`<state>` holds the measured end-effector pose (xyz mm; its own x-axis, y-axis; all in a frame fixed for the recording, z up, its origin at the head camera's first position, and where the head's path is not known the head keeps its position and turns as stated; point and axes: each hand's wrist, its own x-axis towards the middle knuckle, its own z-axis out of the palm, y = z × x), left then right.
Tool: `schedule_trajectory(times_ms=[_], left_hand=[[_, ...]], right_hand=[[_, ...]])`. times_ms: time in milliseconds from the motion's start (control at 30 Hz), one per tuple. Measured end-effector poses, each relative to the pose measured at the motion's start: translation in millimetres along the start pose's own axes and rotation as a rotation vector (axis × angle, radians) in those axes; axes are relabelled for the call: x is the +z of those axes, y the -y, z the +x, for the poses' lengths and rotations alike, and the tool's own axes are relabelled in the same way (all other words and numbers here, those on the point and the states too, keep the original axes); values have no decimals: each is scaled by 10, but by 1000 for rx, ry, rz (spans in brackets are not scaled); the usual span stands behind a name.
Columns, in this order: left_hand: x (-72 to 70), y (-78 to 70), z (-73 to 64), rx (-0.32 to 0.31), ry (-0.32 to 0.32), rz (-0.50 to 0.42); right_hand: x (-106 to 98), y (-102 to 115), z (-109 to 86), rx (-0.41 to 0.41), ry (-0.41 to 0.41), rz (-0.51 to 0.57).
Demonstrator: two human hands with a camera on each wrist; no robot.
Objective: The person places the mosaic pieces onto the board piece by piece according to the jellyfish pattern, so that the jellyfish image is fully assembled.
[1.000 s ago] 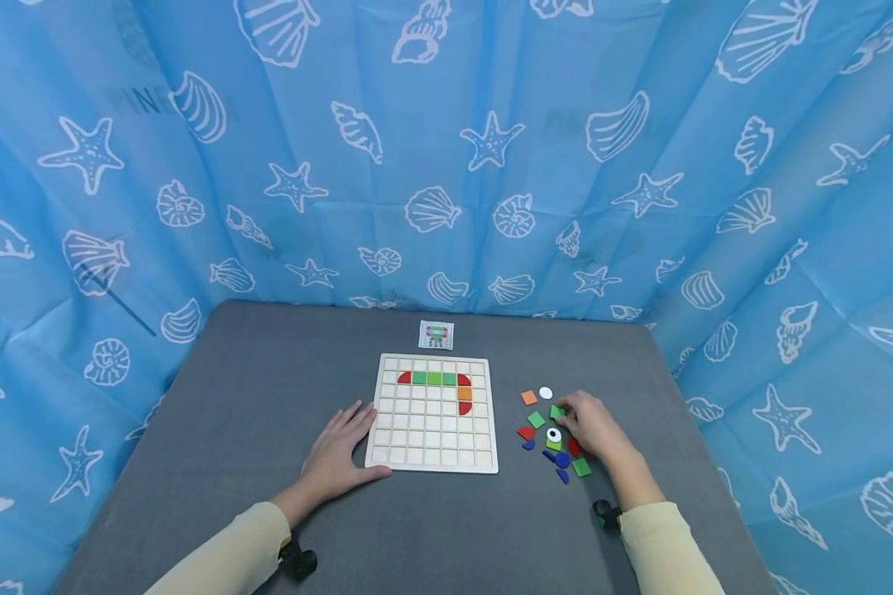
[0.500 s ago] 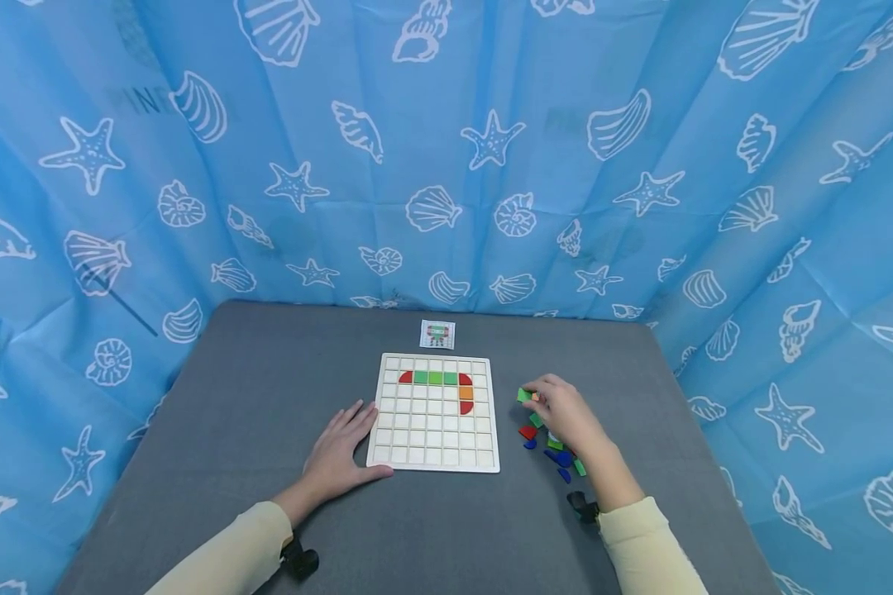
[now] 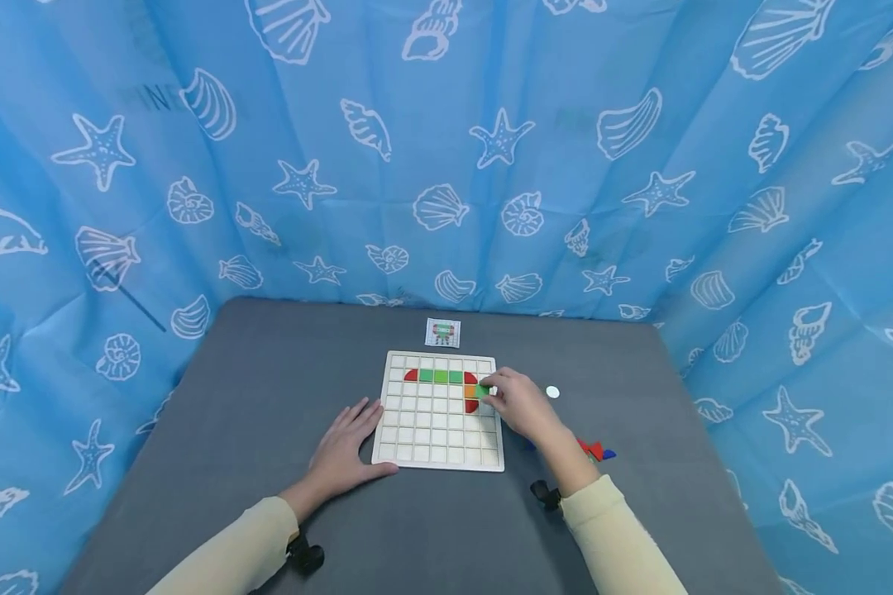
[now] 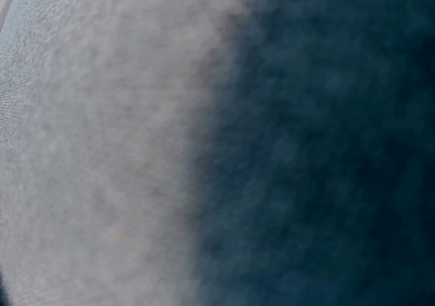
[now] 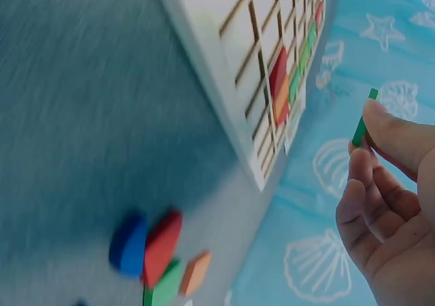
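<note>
Between thumb and fingers, my right hand (image 3: 518,402) pinches a green square tile (image 3: 483,392) over the right side of the white gridded board (image 3: 424,438). In the head view the tile overlaps the cell beside an orange tile (image 3: 470,392). The right wrist view shows the held tile (image 5: 365,119) edge-on. Along an upper row of the board run green tiles (image 3: 441,377) with a red rounded piece (image 3: 411,376) at the left end. Another red piece (image 3: 471,406) lies below the orange one. My left hand (image 3: 346,453) rests with spread fingers at the board's left edge.
A small printed card (image 3: 442,332) lies behind the board. Right of it are a white disc (image 3: 553,392) and loose red pieces (image 3: 594,449), partly hidden by my right arm. The right wrist view shows loose blue (image 5: 129,245) and orange (image 5: 196,273) pieces. A blue curtain (image 3: 446,165) hangs behind.
My right hand has carried the green tile leftward from the loose pieces, past the orange one, to the board's right side. The left hand has stayed at the board's edge.
</note>
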<state>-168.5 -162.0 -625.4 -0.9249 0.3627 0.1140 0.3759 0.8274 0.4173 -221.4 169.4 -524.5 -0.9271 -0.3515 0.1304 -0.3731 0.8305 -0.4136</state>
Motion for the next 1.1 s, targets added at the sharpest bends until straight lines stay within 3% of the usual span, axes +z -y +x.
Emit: schedule_trajectory(times_ms=[233, 533, 700, 1100], left_hand=[[-18, -30, 56, 1, 19, -20], [-30, -32, 29, -23, 35, -32], [-39, -41, 28, -17, 17, -42], [-33, -49, 36, -27, 44, -18]], right_hand=[[188, 84, 134, -7, 70, 3], [406, 107, 221, -15, 171, -75], [446, 107, 235, -22, 180, -84], [423, 111, 259, 12, 201, -132]])
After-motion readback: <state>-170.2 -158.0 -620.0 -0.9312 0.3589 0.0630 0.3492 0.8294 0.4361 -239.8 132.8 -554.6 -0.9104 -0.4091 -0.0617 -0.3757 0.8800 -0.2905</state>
